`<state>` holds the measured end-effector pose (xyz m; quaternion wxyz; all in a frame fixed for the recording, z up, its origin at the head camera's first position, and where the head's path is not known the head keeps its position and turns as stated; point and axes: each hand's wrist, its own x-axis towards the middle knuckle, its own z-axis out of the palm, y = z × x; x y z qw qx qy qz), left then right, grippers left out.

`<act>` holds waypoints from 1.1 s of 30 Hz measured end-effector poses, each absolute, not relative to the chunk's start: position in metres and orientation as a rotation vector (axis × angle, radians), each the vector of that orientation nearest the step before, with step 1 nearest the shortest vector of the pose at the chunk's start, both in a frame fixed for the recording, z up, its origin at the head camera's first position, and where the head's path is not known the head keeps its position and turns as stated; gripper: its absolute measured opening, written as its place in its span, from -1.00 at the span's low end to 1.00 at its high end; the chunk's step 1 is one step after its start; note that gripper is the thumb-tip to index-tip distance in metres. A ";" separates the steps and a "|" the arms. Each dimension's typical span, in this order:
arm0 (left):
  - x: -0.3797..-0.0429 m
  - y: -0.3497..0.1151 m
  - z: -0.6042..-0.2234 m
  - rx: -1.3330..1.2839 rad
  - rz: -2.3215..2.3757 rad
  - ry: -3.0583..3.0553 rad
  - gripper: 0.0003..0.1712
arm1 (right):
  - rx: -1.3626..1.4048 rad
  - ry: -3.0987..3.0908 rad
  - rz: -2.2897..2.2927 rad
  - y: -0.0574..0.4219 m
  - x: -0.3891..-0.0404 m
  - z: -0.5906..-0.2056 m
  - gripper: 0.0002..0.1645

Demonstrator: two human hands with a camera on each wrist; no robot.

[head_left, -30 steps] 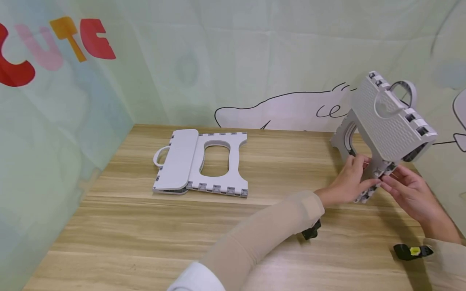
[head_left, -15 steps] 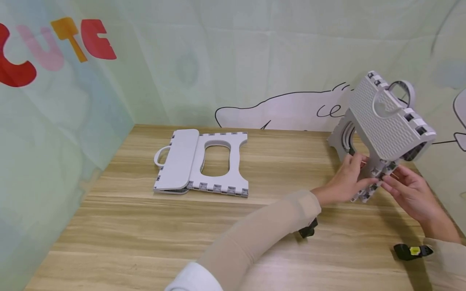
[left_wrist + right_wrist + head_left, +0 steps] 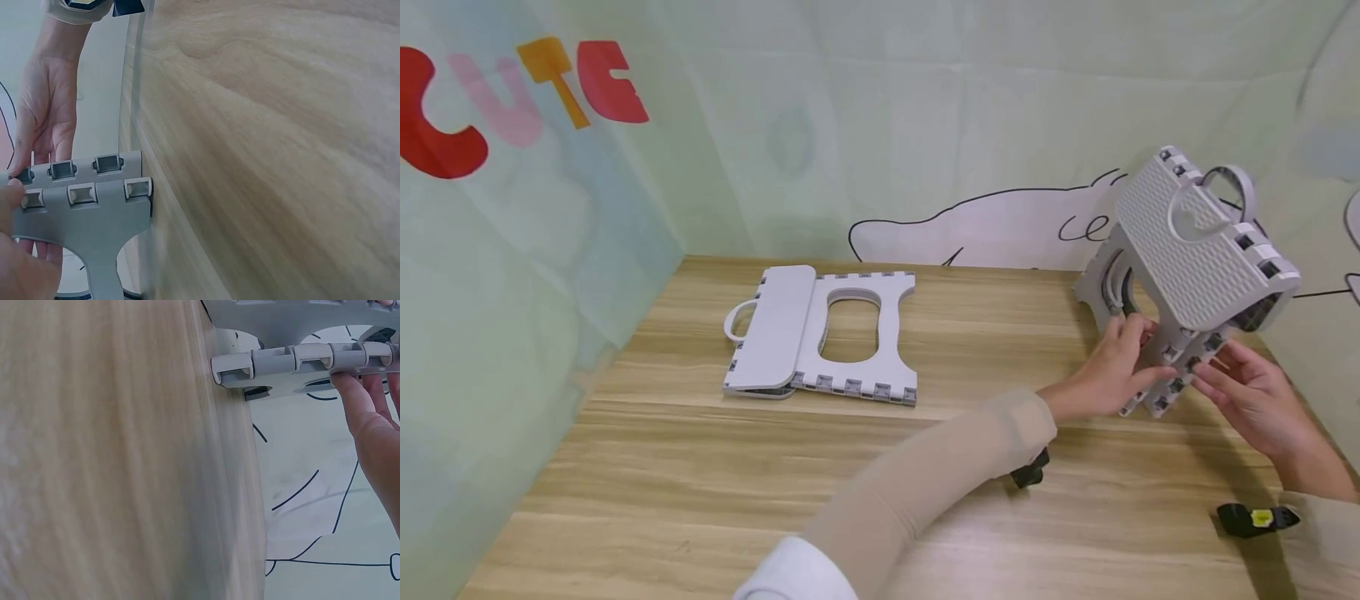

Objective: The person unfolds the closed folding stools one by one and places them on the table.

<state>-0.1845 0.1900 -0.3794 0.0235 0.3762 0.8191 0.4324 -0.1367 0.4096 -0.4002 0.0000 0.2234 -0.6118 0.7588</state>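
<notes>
A grey folding step stool with a textured top and a loop handle stands partly unfolded at the right of the table. My left hand grips its left leg panel, fingers in the cut-out and thumb at the near edge. On the other side, my right hand pinches the right leg panel. A narrow gap parts the two panels. The left wrist view has the panels' hinged edges between the hands. In the right wrist view, the fingertips of my right hand touch a panel edge.
A second folding stool, white and folded nearly flat, lies on the left part of the wooden table. Printed fabric walls rise behind the table and along both sides.
The stool's leg panels have spread further apart at the bottom, the left one moving slightly left with my left hand. My right hand stays almost where it was.
</notes>
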 end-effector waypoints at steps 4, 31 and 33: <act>-0.185 0.187 -0.378 1.173 1.320 2.549 -0.44 | 0.698 -1.957 2.330 0.409 -0.136 -0.401 -0.31; -0.188 0.164 -0.378 1.212 1.328 2.534 -0.47 | 0.549 -2.030 2.274 0.409 -0.134 -0.399 -0.38; -0.188 0.162 -0.377 1.212 1.324 2.537 -0.47 | 0.547 -2.025 2.278 0.409 -0.133 -0.398 -0.40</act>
